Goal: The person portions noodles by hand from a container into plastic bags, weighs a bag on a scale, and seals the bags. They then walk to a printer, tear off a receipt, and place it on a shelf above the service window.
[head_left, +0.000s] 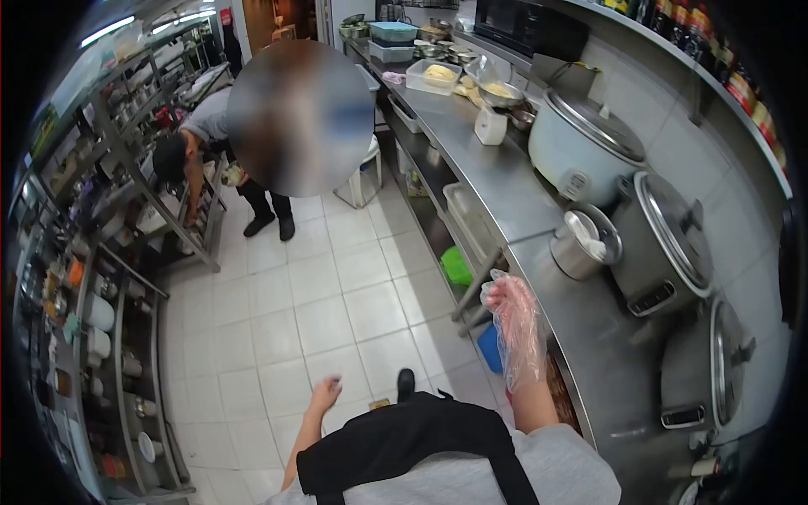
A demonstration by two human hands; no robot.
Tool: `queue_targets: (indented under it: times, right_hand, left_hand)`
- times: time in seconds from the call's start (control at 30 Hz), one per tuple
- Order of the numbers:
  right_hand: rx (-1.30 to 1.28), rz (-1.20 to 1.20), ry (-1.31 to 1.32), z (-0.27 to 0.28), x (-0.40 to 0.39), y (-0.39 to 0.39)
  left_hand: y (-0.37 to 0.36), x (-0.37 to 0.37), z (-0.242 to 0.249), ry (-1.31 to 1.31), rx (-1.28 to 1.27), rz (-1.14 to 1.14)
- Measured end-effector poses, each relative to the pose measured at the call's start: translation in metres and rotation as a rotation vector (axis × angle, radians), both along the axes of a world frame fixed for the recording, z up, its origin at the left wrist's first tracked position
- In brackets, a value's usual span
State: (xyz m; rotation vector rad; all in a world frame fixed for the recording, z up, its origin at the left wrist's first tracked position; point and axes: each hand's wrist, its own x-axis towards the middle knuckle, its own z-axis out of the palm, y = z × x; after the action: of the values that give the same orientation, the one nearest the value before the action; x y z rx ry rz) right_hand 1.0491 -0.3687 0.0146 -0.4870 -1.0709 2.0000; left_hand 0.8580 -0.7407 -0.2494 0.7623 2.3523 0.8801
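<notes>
My left hand is bare and hangs low over the tiled floor, away from any object. Its fingers are loosely bent and I see nothing in them. Raised beside the front edge of the steel counter, my right hand wears a loose clear plastic glove. The gloved fingers are curled in, with no object visible in them. Closest to that hand on the counter is a steel pot with something white inside.
Rice cookers line the counter's wall side, beyond a white kitchen scale. Crowded racks run along the left. A co-worker bends at a rack ahead; another person is blurred out. A white stool stands near them.
</notes>
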Motion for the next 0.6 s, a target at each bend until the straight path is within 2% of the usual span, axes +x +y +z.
queue_targets:
  times: [0.03, 0.07, 0.1, 0.13, 0.17, 0.2, 0.23, 0.3, 0.37, 0.53, 0.6]
  right_hand:
    - [0.004, 0.018, 0.003, 0.001, -0.026, 0.012]
    - [0.066, 0.095, -0.123, 0.008, -0.050, 0.024]
    - [0.053, 0.091, -0.111, 0.012, -0.076, 0.035]
    - [0.150, 0.187, -0.224, 0.015, -0.103, 0.044]
    - [0.249, 0.284, -0.342, 0.017, -0.128, 0.055]
    - [0.271, 0.385, -0.304, 0.010, -0.152, 0.069]
    - [0.263, 0.381, -0.305, 0.008, -0.175, 0.081]
    - [0.317, 0.484, -0.409, 0.005, -0.220, 0.101]
    - [0.343, 0.479, -0.396, -0.001, -0.261, 0.118]
    - [0.435, 0.421, -0.285, -0.009, -0.353, 0.143]
    - [0.466, 0.374, -0.349, -0.025, -0.389, 0.168]
  left_hand:
    - [-0.030, -0.013, -0.054, -0.030, -0.137, 0.024]
    - [-0.057, -0.020, -0.061, -0.043, -0.393, -0.069]
    - [-0.087, -0.026, -0.072, -0.113, -0.521, -0.072]
    - [-0.115, -0.024, -0.088, -0.104, -0.598, -0.083]
    - [-0.135, -0.021, -0.082, -0.187, -0.696, -0.036]
    - [-0.144, -0.025, -0.073, -0.266, -0.754, 0.050]
    - [-0.148, -0.031, -0.066, -0.326, -0.790, 0.135]
    - [-0.143, -0.049, -0.058, -0.402, -0.813, 0.279]
    - [-0.123, -0.076, -0.060, -0.438, -0.788, 0.376]
    - [-0.055, -0.184, -0.084, -0.383, -0.654, 0.434]
    - [-0.025, -0.246, -0.093, -0.315, -0.571, 0.419]
